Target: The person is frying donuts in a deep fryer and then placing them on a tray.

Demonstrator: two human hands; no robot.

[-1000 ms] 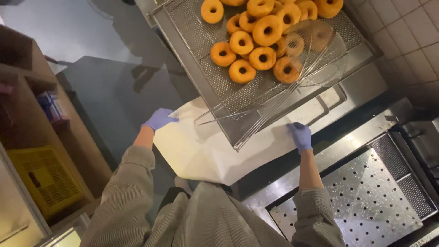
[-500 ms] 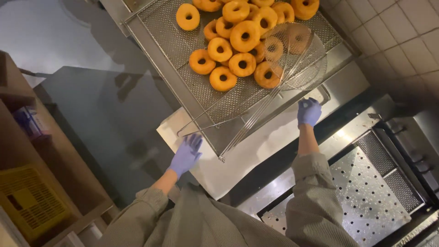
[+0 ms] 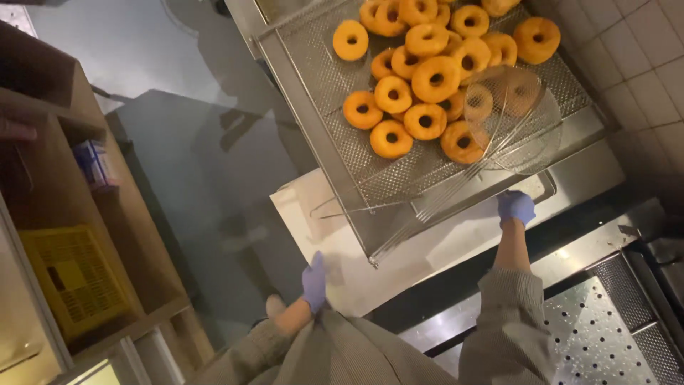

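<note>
**Tray of doughnuts held at its near edge**

A wire-mesh tray (image 3: 335, 128) loaded with golden ring doughnuts (image 3: 427, 78) is seen above a steel counter (image 3: 605, 171), tilted across the upper middle of the view. A round wire skimmer (image 3: 516, 117) is laid over the right-hand doughnuts, its long handle running down toward the tray's near edge.

The right hand (image 3: 515, 207), in a blue glove, is placed at the near right edge of the tray; its grip appears curled there, though exactly what is pinched cannot be told. The left hand (image 3: 314, 281), also gloved in blue, is held low beside a white sheet (image 3: 356, 264) under the tray's corner, fingers together and flat, nothing gripped.

A perforated steel panel (image 3: 598, 335) is seen at the lower right. A wooden shelf (image 3: 64, 214) with a yellow crate (image 3: 71, 278) stands at the left.
</note>
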